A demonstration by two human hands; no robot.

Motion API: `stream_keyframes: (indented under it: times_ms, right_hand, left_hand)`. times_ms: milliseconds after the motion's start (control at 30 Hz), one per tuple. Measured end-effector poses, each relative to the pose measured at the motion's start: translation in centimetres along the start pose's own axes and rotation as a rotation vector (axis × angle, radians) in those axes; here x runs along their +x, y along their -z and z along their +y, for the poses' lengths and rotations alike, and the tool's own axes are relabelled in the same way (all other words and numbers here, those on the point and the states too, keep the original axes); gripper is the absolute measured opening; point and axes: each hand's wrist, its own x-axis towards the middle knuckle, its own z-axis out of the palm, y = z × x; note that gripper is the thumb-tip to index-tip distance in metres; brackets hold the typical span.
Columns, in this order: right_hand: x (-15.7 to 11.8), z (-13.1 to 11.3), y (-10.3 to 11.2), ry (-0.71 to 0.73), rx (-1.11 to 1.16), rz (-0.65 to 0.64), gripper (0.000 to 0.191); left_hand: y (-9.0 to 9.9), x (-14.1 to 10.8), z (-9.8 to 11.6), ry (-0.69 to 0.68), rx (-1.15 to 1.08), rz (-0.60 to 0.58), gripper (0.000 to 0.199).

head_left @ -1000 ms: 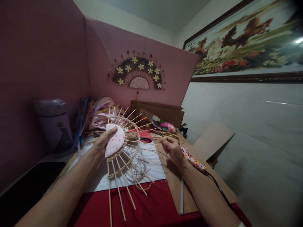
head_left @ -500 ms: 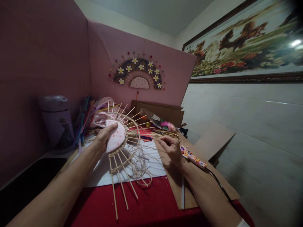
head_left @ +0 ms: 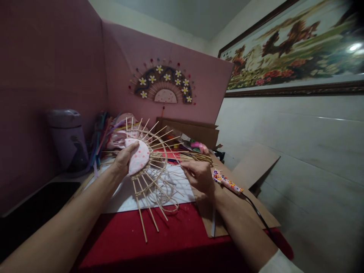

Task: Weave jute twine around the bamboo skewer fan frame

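Observation:
My left hand [head_left: 125, 159] is closed on the half-round centre of a stick fan frame [head_left: 139, 156], thumb on top of its pink-dotted white cloth. Thin wooden sticks spread from the curved edge like rays, and a woven ring of tan cord crosses them partway out. To the right of the sticks, my right hand [head_left: 199, 175] is closed in a pinch, with a thin tan strand [head_left: 176, 158] running from its fingertips toward the ring. Loose coils of the same cord [head_left: 163, 197] lie beneath the frame on white paper [head_left: 122, 203].
A flower-patterned glue gun [head_left: 227, 181] with a black cable lies on brown cardboard [head_left: 250, 210] at right. Behind are a bundle of sticks [head_left: 199, 157] and plastic packaging. A lilac tumbler [head_left: 68, 144] stands left. A finished flowered fan [head_left: 166, 85] hangs on the pink panel.
My right hand has moved slightly left, closer to the stick ends. The fan frame is turned a little, its lower sticks swung right and up. The whole view has shifted slightly.

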Motion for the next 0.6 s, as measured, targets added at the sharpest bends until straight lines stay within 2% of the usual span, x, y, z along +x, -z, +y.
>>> stream_keyframes:
  times_ms: [200, 367, 600]
  right_hand:
    - [0.10, -0.52, -0.19, 0.037, -0.015, -0.077, 0.020]
    - [0.02, -0.52, -0.50, 0.056, -0.010, -0.074, 0.020]
    - [-0.16, -0.39, -0.69, 0.043, 0.005, -0.100, 0.021]
  left_hand:
    - [0.26, 0.42, -0.39, -0.033, -0.009, -0.003, 0.010]
    - [0.05, -0.09, -0.35, -0.045, 0.015, -0.025, 0.008]
    - [0.11, -0.07, -0.40, -0.036, 0.010, 0.013, 0.009]
